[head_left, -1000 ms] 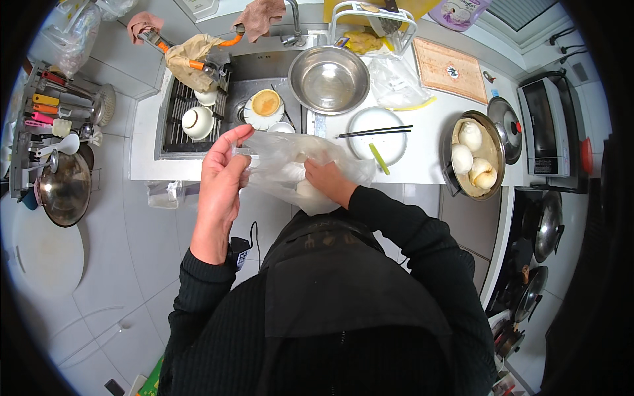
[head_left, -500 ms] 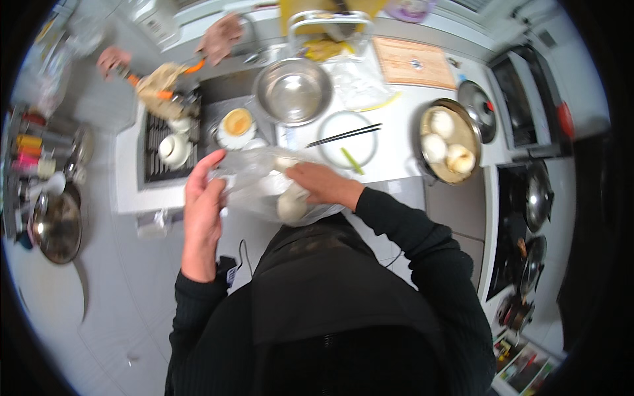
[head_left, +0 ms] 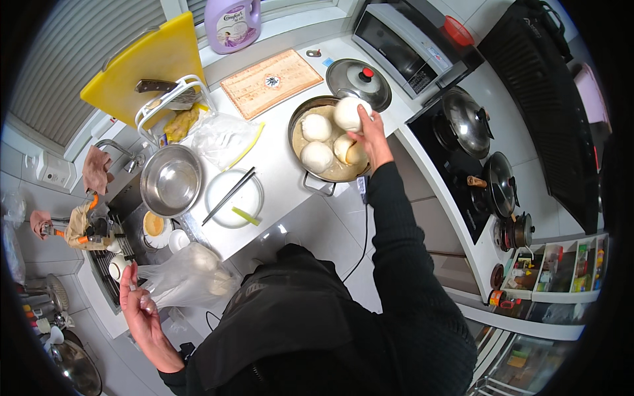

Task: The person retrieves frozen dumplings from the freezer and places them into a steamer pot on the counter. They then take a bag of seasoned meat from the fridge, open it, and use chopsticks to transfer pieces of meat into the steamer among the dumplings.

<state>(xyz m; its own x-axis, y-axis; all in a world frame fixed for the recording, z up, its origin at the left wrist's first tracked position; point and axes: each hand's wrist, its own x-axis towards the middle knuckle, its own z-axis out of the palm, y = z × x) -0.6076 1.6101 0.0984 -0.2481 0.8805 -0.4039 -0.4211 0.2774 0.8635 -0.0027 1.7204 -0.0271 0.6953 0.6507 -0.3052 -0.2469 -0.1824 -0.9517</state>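
My right hand [head_left: 374,140] grips a round white bun [head_left: 349,115] at the right side of a round two-handled pan [head_left: 292,136]. Three more buns sit inside on a pale, cloth-like lining: two plain white buns [head_left: 317,127] on the left and one with a yellowish-brown patch [head_left: 349,152] under my right hand. At the lower left, my left hand [head_left: 140,309] pinches the edge of a clear plastic bag [head_left: 168,280], its index finger pointing up. Whitish round shapes, apparently buns, show through the bag's far end.
A glass lid [head_left: 360,84] and a wooden board [head_left: 267,82] lie behind the pan. Black chopsticks [head_left: 228,195] and a green strip [head_left: 245,216] rest on a white plate [head_left: 221,220]. Left of them are a steel bowl [head_left: 170,181] and the sink; covered pans stand on the cooktop [head_left: 456,178] at right.
My right hand has come out of the bag with a bun and moved right to the pan. My left hand still holds the bag; the view has turned rightward.
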